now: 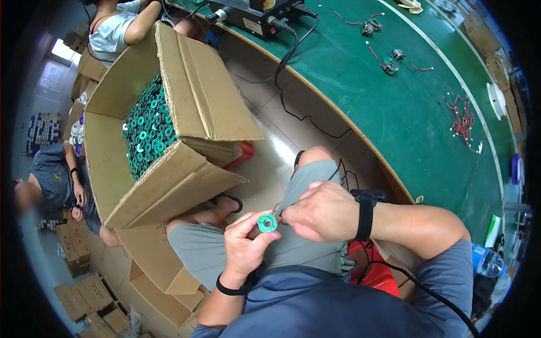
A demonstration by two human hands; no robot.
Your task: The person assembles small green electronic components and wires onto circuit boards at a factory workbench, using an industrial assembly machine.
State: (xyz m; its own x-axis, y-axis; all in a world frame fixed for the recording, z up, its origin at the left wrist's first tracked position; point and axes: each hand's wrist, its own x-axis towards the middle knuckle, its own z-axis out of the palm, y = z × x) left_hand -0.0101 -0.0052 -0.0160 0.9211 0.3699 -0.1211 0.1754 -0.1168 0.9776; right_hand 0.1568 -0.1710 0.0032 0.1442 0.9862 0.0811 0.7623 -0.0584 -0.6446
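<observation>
Over my lap, my left hand [248,239] grips a small green round part [267,223] with a hole in its middle, held between thumb and fingers. Close beside it on the right, my right hand [318,214] is closed in a pinch. At its fingertips shows a thin reddish bit that looks like a wire [279,219], running to the green part. The back of the right hand hides the rest of what it holds. To the left of my knees stands an open cardboard box [211,90] holding a heap of similar green and black ring parts [149,132].
The green worktable [366,112] curves along the right, bearing small motors with wires [390,65], a bundle of red wires [463,121] and a black device [253,17]. A cable [282,73] hangs off its edge. Other people [53,174] sit at the left.
</observation>
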